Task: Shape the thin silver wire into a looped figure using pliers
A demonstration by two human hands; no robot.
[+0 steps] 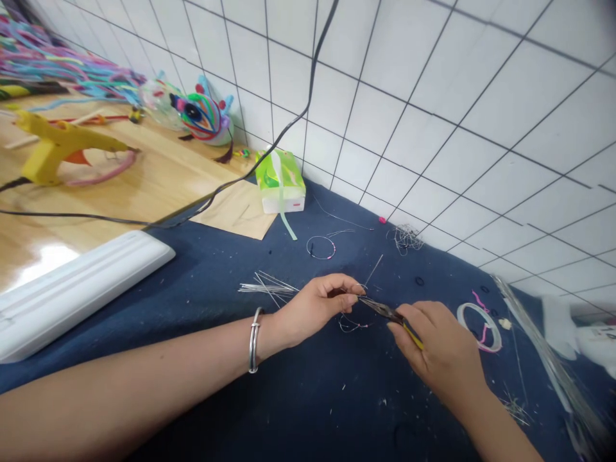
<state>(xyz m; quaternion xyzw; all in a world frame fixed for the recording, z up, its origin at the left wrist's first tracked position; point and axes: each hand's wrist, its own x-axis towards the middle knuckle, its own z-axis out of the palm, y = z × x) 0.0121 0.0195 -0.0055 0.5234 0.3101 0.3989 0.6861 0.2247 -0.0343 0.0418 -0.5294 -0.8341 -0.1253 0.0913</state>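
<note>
Thumb and forefinger of my left hand (327,298) pinch a thin wire (374,269), whose free end sticks up to the right. My right hand (436,340) is wrapped round the yellow handles of needle-nose pliers (380,308). The jaws of the pliers reach the wire right at my left fingertips; whether they are clamped on it I cannot tell. Below my fingers lies a loop of thin wire with pink bits (353,325). A bundle of straight wires (267,287) rests left of my left hand, and a wire ring (321,248) with pink marks lies beyond it.
A tissue pack (282,183) stands near the tiled wall. Tangled wire (405,239) and a white tape roll (480,327) lie right. A long white device (81,289), a yellow glue gun (67,151) and a black cable (312,70) are left and above. Long wires (539,346) lie far right.
</note>
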